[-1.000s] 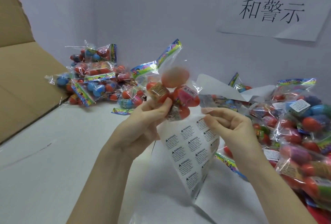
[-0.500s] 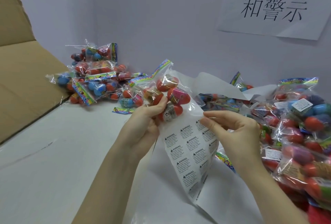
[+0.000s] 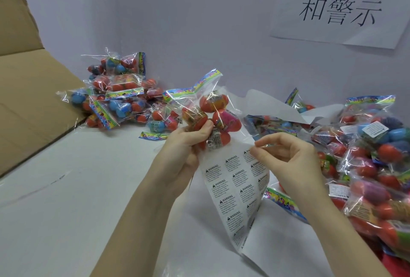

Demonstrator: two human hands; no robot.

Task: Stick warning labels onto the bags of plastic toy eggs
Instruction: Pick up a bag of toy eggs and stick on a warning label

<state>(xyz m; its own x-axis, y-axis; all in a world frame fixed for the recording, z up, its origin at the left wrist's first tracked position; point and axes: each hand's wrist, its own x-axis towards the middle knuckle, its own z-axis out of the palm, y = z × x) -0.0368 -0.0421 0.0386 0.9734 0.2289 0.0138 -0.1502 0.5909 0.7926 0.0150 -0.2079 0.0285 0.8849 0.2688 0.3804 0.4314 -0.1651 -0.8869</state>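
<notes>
Overhead, white table (image 3: 66, 210), pale wall (image 3: 188, 21); left hand (image 3: 186, 150) gripping egg bag (image 3: 210, 112), right hand (image 3: 286, 157) pinching label sheet (image 3: 235, 188).

White table (image 3: 66, 210), egg bag piles (image 3: 119, 99) left, right (image 3: 372, 165)

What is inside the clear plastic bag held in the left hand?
The clear plastic bag holds orange and pink plastic toy eggs; the left hand hides its lowest part.
</notes>
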